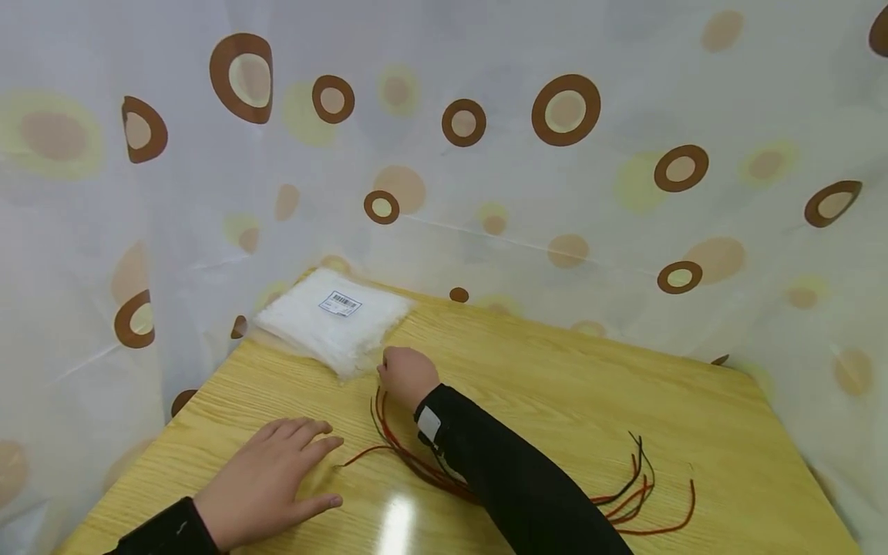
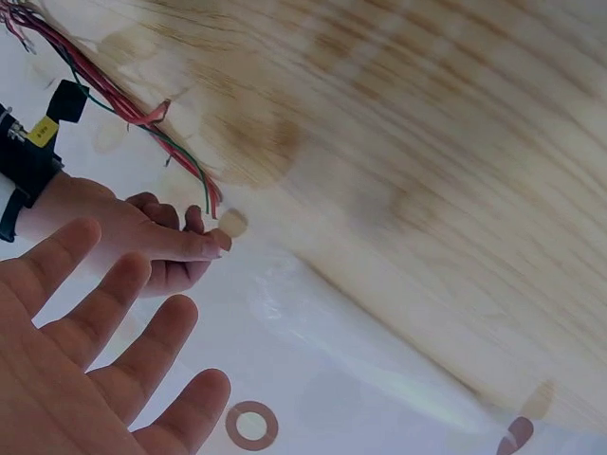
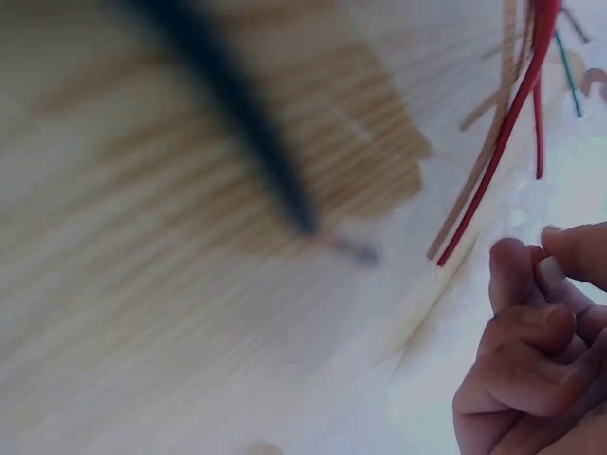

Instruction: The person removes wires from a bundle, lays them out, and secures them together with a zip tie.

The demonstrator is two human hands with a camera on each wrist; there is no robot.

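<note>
A bundle of red and dark wires (image 1: 423, 467) lies across the wooden table, passing beneath my right forearm. Beyond its fanned left ends is my right hand (image 1: 409, 376), near the front corner of a clear plastic bag (image 1: 298, 316) with white contents. The right fingers are curled, thumb and fingertips close together (image 3: 531, 370), and nothing shows between them. Over the table at the left, my left hand (image 1: 270, 478) has its fingers spread and holds nothing; one red wire's end points toward it. A blurred dark blue wire (image 3: 237, 114) with a bare tip crosses the right wrist view.
The bag carries a barcode label (image 1: 340, 303) and lies at the table's far left corner. Other wire ends (image 1: 634, 493) fan out to the right of my right sleeve. A patterned curtain (image 1: 499, 185) hangs along the back and left edges of the table (image 1: 555, 370).
</note>
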